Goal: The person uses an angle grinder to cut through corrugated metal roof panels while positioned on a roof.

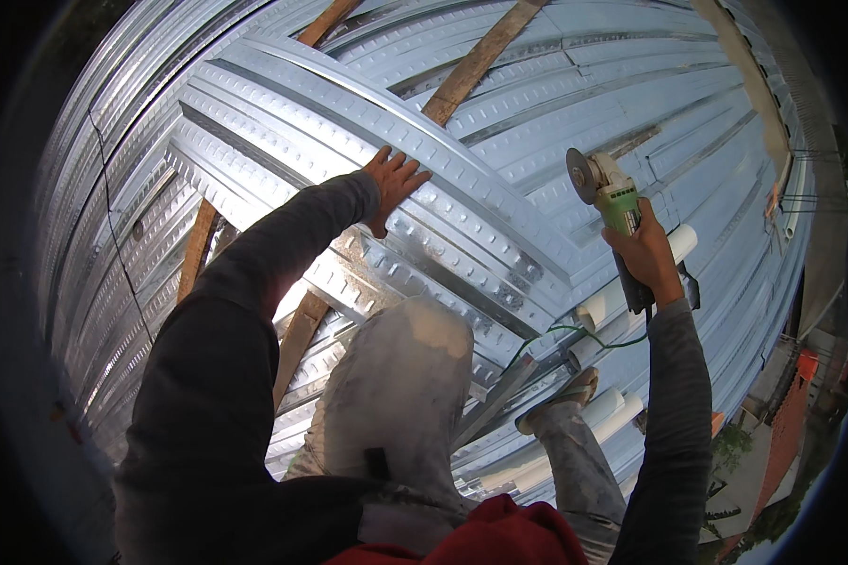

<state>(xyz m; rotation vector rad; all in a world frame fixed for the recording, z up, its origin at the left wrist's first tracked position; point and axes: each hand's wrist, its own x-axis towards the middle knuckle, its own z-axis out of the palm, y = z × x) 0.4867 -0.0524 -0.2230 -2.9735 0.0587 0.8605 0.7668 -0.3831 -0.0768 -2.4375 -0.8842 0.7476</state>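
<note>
My left hand (393,185) lies with fingers spread on a loose ribbed steel decking sheet (481,188), shiny and dimpled, which rests aslant over other decking. In my right hand (652,250) is a green angle grinder (620,205), gripped round its body and held up off the metal to the right of the sheet. Its thin dark disc (582,176) points up and to the left. Whether the disc is spinning I cannot tell. My knee (400,348) is bent close to the sheet's near edge.
Wooden planks (481,61) lie under and beyond the sheet. White pipes (612,414) lie near my foot, with a green cord (575,330) across the metal. A thin dark cable (113,226) crosses the decking at left. The deck's edge (758,89) drops away at right.
</note>
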